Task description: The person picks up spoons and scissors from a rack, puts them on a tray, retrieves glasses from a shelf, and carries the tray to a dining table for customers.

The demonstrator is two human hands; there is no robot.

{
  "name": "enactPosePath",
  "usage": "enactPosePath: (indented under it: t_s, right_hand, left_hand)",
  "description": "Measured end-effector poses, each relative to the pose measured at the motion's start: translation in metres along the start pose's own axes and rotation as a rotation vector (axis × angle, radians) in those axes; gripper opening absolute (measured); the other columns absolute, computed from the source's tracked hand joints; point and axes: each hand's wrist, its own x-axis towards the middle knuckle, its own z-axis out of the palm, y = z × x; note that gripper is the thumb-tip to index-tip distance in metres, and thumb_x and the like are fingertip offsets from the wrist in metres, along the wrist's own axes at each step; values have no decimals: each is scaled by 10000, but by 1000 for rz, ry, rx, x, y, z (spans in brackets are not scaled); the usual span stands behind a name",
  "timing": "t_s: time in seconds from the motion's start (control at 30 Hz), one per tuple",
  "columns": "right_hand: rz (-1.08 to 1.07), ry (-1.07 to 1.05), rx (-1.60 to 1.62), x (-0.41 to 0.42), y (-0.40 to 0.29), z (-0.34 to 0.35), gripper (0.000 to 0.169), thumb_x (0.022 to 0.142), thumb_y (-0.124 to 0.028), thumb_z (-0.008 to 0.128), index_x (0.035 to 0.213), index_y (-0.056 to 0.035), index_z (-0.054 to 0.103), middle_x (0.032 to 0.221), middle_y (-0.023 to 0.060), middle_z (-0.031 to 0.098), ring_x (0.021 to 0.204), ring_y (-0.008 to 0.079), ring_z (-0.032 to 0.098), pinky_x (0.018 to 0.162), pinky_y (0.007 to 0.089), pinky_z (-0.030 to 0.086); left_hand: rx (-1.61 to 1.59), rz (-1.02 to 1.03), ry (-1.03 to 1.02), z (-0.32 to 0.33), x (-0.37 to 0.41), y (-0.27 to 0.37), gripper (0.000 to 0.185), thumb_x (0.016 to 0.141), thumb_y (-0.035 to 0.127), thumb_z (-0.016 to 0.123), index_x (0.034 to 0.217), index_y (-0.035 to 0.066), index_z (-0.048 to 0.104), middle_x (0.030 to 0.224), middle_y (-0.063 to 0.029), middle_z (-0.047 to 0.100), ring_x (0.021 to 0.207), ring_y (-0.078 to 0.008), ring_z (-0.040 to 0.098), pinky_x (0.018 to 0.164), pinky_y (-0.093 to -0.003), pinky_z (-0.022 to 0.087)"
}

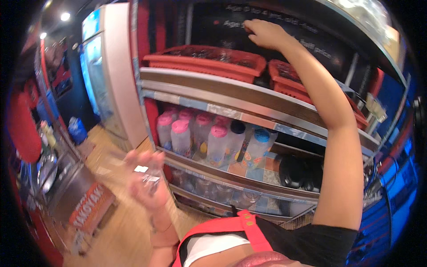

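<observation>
My left hand (146, 183), blurred, is raised at lower left with its palm up. Its fingers curl around a clear, shiny object (146, 173) that looks like glass or plastic; its exact kind is unclear. My right hand (268, 33) reaches above the top shelf, in front of a black board (213, 26) with white writing. The fingers are bent, and whether they hold anything is hidden. Below that hand stands a long red plastic trough (203, 65) with several small clear pieces in it. A second red trough (288, 81) is partly behind my right forearm.
On the middle shelf stand several clear bottles with pink lids (181, 137), a blue-lidded bottle (257, 147) and black items (297, 172). Glass jars (247, 197) sit on the lower shelf. A glass-door refrigerator (116, 73) and a metal cart (63, 197) are at left.
</observation>
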Motion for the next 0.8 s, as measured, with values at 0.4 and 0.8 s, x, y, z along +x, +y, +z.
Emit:
enactPosePath:
  t_s: [0.4,0.8]
  right_hand:
    - [1238,-1304,438,-164,145,10,655,674,-585,649,1100,-103,530,1165,98,453,1021,253,438,793,442,395]
    - [985,59,409,-225,151,-73,301,792,-349,570,965,-105,604,849,21,574,671,117,580,439,215,448]
  left_hand:
    - [293,135,304,-63,15,62,666,748,441,589,1246,59,369,1118,-121,523,1021,-268,503,944,-418,367]
    - [173,-120,103,-34,10,-23,664,727,403,614,1239,68,357,1101,-118,495,1047,-249,479,929,-407,373]
